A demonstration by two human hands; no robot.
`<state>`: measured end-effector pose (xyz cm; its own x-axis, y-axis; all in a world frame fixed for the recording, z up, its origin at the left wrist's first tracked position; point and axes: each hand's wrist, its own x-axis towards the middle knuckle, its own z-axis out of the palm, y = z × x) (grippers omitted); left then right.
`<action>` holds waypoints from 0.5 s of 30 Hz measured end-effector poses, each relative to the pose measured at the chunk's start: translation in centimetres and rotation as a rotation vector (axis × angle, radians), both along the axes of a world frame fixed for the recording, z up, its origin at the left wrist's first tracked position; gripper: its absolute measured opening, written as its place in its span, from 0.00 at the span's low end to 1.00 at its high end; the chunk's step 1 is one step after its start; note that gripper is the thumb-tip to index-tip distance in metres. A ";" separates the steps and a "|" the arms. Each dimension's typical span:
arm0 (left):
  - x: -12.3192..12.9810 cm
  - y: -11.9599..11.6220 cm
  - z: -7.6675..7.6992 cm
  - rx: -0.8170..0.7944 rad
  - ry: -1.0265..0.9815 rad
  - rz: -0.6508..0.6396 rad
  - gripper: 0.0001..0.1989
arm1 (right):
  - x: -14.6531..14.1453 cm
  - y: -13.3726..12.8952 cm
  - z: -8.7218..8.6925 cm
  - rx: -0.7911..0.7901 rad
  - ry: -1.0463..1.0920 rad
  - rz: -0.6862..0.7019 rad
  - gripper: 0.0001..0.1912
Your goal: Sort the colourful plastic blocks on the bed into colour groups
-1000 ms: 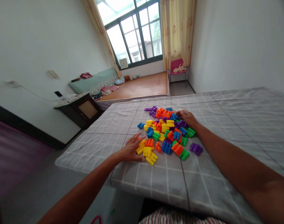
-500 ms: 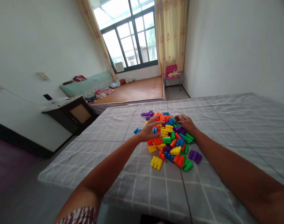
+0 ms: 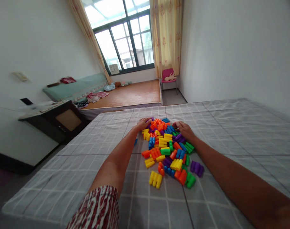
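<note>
While both arms reach forward, the pile of plastic blocks (image 3: pixel 166 143) sits between the hands on a gray checked cloth (image 3: pixel 218 127), mixed orange, yellow, blue, green and purple.

Left hand (image 3: pixel 144 123): at the pile's far left, fingers partly extended over a purple piece (image 3: pixel 152 119); can't tell whether it grips it.

Right hand (image 3: pixel 183 129): at the far right edge, fingers half bent, just beside blue pieces (image 3: pixel 169 129); palm side hidden, can't tell if it has hold of anything.

Outliers: yellow block (image 3: pixel 155 180) apart on the near side, purple block (image 3: pixel 196 169) apart at near right, blue block (image 3: pixel 135 142) partly hidden by the left forearm (image 3: pixel 116 159). Green block (image 3: pixel 190 180) touches the orange one (image 3: pixel 180 176) at the near edge.

Far side: bed (image 3: pixel 135 93), pink chair (image 3: pixel 167 74) right of it.
</note>
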<state>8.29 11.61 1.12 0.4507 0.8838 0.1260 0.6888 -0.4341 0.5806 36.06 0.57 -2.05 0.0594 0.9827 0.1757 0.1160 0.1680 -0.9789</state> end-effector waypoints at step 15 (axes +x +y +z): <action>2.4 -20.8 6.2 0.333 0.081 -0.314 0.21 | 0.7 0.1 0.5 0.062 0.015 -0.134 0.19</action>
